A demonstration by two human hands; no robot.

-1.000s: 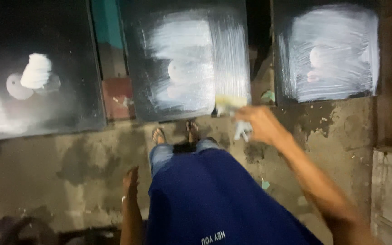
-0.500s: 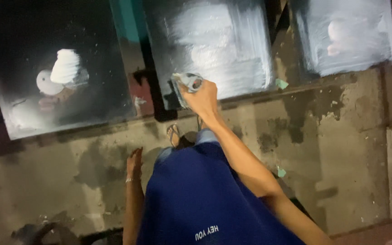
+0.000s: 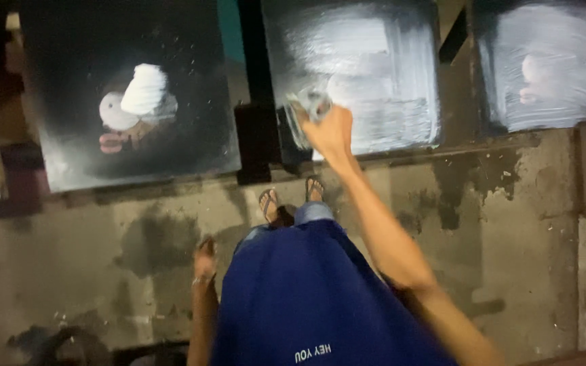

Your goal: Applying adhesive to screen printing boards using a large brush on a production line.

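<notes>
R hand (image 3: 330, 132) clamped round a wide brush (image 3: 304, 115), bristles at the near-left edge of the middle dark panel (image 3: 401, 81); white-smeared area lies right & far. L hand (image 3: 204, 261) hangs loose, holding nothing, well apart.

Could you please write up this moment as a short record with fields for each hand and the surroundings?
right hand: stretched forward, gripping a blurred flat tool at the lower left of the middle panel
left hand: hanging by the side, holding nothing
middle panel: dark, smeared with white
left panel: dark, with a white dollop
right panel: smeared with white
floor: stained concrete
</notes>
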